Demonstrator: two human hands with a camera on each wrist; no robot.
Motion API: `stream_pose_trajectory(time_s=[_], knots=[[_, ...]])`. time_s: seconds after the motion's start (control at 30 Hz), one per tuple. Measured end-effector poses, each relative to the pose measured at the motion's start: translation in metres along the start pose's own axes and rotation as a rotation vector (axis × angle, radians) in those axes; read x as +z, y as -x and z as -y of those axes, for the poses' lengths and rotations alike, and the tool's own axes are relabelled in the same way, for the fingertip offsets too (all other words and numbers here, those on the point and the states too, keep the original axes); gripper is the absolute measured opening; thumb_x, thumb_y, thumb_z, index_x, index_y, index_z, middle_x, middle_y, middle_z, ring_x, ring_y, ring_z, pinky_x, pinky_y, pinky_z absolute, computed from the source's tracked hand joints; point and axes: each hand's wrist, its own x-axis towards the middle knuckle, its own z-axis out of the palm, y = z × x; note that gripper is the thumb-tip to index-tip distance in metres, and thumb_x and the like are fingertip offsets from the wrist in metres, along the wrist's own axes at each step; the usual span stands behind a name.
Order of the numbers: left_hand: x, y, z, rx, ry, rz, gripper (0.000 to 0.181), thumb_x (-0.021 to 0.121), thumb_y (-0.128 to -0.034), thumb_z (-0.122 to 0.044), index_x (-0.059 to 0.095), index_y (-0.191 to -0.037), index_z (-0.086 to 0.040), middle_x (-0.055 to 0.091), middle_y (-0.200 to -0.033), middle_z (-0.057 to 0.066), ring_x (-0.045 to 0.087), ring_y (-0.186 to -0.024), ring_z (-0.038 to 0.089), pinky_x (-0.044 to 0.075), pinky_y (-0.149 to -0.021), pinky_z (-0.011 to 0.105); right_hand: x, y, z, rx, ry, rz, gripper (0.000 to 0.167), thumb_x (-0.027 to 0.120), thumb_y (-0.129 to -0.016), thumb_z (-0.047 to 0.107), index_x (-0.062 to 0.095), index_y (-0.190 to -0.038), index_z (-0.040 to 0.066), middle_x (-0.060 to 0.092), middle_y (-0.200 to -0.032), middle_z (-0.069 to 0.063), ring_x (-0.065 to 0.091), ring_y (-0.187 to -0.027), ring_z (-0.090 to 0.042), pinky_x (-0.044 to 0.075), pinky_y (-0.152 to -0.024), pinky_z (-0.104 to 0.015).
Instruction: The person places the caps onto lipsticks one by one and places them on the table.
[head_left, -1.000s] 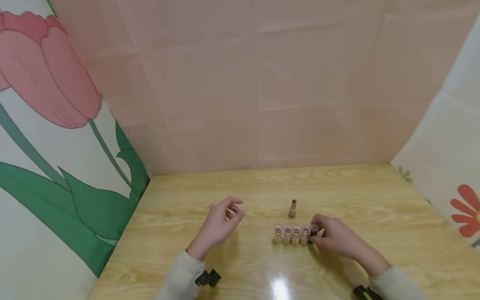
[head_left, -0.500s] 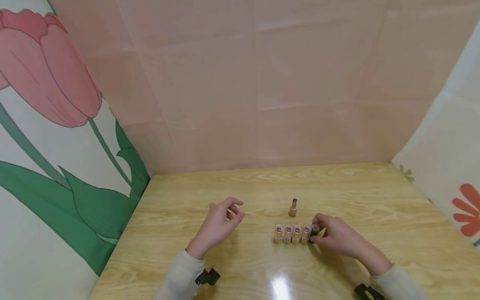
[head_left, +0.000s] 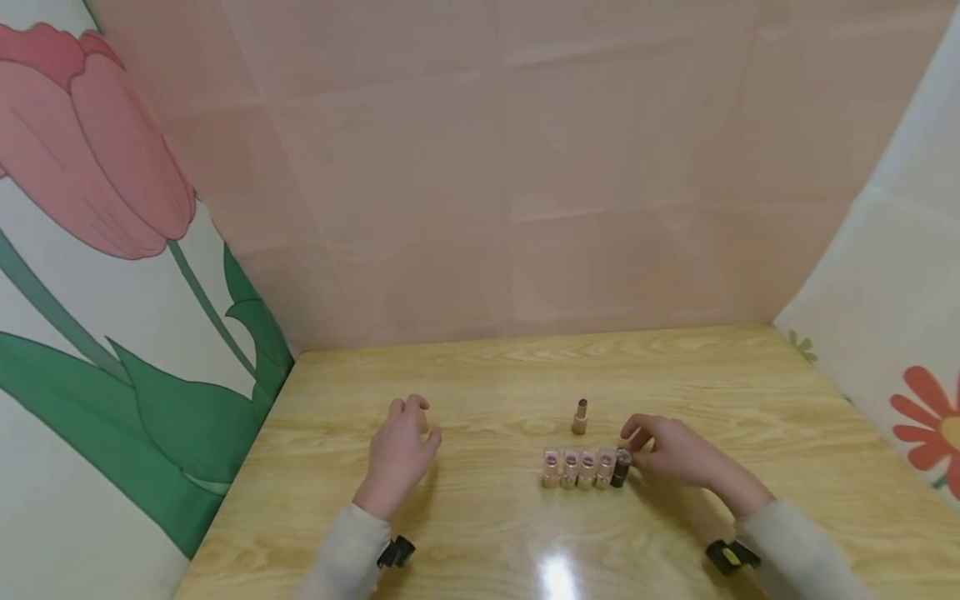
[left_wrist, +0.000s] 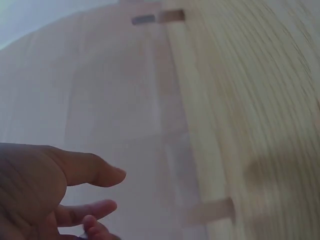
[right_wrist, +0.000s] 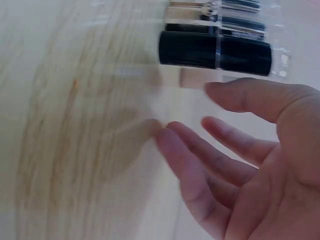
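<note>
On the wood-grain table stands a row of several gold lipsticks with clear caps (head_left: 570,469). A black lipstick tube (head_left: 620,468) stands upright at the row's right end. Just right of it is my right hand (head_left: 675,454), fingers loosely curved and holding nothing; the right wrist view shows a gap between the thumb (right_wrist: 250,95) and the black tube (right_wrist: 215,51). Behind the row, an uncapped lipstick (head_left: 580,417) stands upright with its dark tip showing. My left hand (head_left: 401,454) hovers further left with nothing in its fingers. Near it in the left wrist view is a blurred beige cylinder (left_wrist: 212,212), hidden in the head view.
The wooden table (head_left: 480,533) runs back to a pink cloth backdrop (head_left: 510,183). A tulip-printed panel (head_left: 90,275) borders the left side and a flower-printed one (head_left: 885,292) the right. A black wrist device (head_left: 396,552) sits on the left sleeve.
My right hand has let go of the black lipstick and drawn slightly right, leaving it standing at the row's end. My left hand has moved left.
</note>
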Motion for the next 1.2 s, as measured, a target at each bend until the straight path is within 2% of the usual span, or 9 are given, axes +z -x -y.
stream_pose_trajectory(time_s=[0.1, 0.2, 0.33, 0.43, 0.57, 0.73, 0.8, 1.03, 1.2], knots=[[0.003, -0.003, 0.012, -0.07, -0.025, -0.047, 0.031, 0.069, -0.092, -0.021, 0.062, -0.117, -0.005, 0.057, -0.095, 0.012, 0.042, -0.051, 0.013, 0.035, -0.044, 0.027, 0.003, -0.01, -0.002, 0.035, -0.021, -0.007, 0.024, 0.07, -0.087, 0.006, 0.064, -0.11, 0.002, 0.071, -0.095, -0.009, 0.067, -0.086, -0.023, 0.055, -0.07, -0.037], [0.005, -0.006, 0.02, -0.117, -0.016, -0.052, 0.035, 0.066, -0.0937, -0.024, 0.061, -0.121, -0.002, 0.056, -0.097, 0.015, 0.042, -0.052, 0.015, 0.035, -0.044, 0.028, 0.006, -0.02, -0.004, 0.05, -0.056, -0.017, 0.026, 0.07, -0.09, 0.009, 0.063, -0.113, 0.001, 0.07, -0.095, -0.01, 0.065, -0.084, -0.021, 0.053, -0.067, -0.035], [0.008, -0.011, 0.027, -0.167, 0.005, 0.007, 0.046, 0.064, -0.0948, -0.029, 0.058, -0.129, 0.001, 0.054, -0.105, 0.021, 0.046, -0.056, 0.018, 0.037, -0.046, 0.03, 0.008, -0.033, -0.008, 0.029, -0.1, -0.024, 0.034, 0.071, -0.092, 0.015, 0.061, -0.121, -0.001, 0.069, -0.093, -0.01, 0.063, -0.081, -0.02, 0.051, -0.063, -0.032], [0.011, -0.015, 0.033, -0.185, 0.017, 0.077, 0.051, 0.065, -0.0946, -0.03, 0.055, -0.134, 0.0, 0.055, -0.113, 0.024, 0.053, -0.067, 0.023, 0.044, -0.052, 0.034, 0.009, -0.042, -0.012, -0.012, -0.124, -0.015, 0.04, 0.071, -0.093, 0.015, 0.058, -0.128, 0.0, 0.068, -0.092, -0.01, 0.062, -0.078, -0.019, 0.051, -0.061, -0.03], [0.017, -0.02, 0.039, -0.164, 0.015, 0.121, 0.05, 0.067, -0.0933, -0.027, 0.055, -0.137, -0.004, 0.059, -0.118, 0.022, 0.06, -0.084, 0.027, 0.051, -0.063, 0.042, 0.012, -0.051, -0.018, -0.06, -0.155, 0.021, 0.043, 0.069, -0.095, 0.014, 0.056, -0.134, 0.002, 0.066, -0.09, -0.011, 0.061, -0.074, -0.019, 0.051, -0.058, -0.029], [0.024, -0.024, 0.041, -0.093, 0.015, 0.12, 0.042, 0.071, -0.0912, -0.021, 0.061, -0.129, -0.006, 0.065, -0.113, 0.016, 0.064, -0.096, 0.029, 0.054, -0.071, 0.047, 0.015, -0.059, -0.021, -0.075, -0.189, 0.065, 0.042, 0.065, -0.097, 0.012, 0.053, -0.136, 0.001, 0.065, -0.091, -0.015, 0.061, -0.068, -0.021, 0.052, -0.055, -0.029], [0.026, -0.025, 0.041, -0.083, 0.017, 0.12, 0.038, 0.072, -0.0907, -0.019, 0.062, -0.125, -0.006, 0.066, -0.111, 0.015, 0.064, -0.098, 0.029, 0.054, -0.072, 0.047, 0.016, -0.061, -0.022, -0.084, -0.194, 0.076, 0.042, 0.064, -0.097, 0.012, 0.053, -0.136, -0.001, 0.065, -0.092, -0.015, 0.061, -0.066, -0.021, 0.052, -0.054, -0.03], [0.029, -0.029, 0.04, -0.102, 0.026, 0.093, 0.021, 0.065, -0.0951, -0.012, 0.063, -0.116, -0.008, 0.067, -0.103, 0.011, 0.064, -0.09, 0.026, 0.053, -0.067, 0.042, 0.018, -0.068, -0.023, -0.111, -0.199, 0.11, 0.042, 0.064, -0.098, 0.014, 0.052, -0.134, -0.003, 0.065, -0.091, -0.015, 0.061, -0.062, -0.02, 0.052, -0.051, -0.031], [0.03, -0.03, 0.041, -0.095, 0.043, 0.094, 0.015, 0.064, -0.095, -0.012, 0.063, -0.11, -0.009, 0.064, -0.09, 0.005, 0.06, -0.079, 0.02, 0.048, -0.061, 0.036, 0.017, -0.072, -0.021, -0.11, -0.194, 0.148, 0.04, 0.064, -0.099, 0.018, 0.054, -0.133, 0.0, 0.065, -0.092, -0.013, 0.061, -0.064, -0.022, 0.052, -0.052, -0.031]])
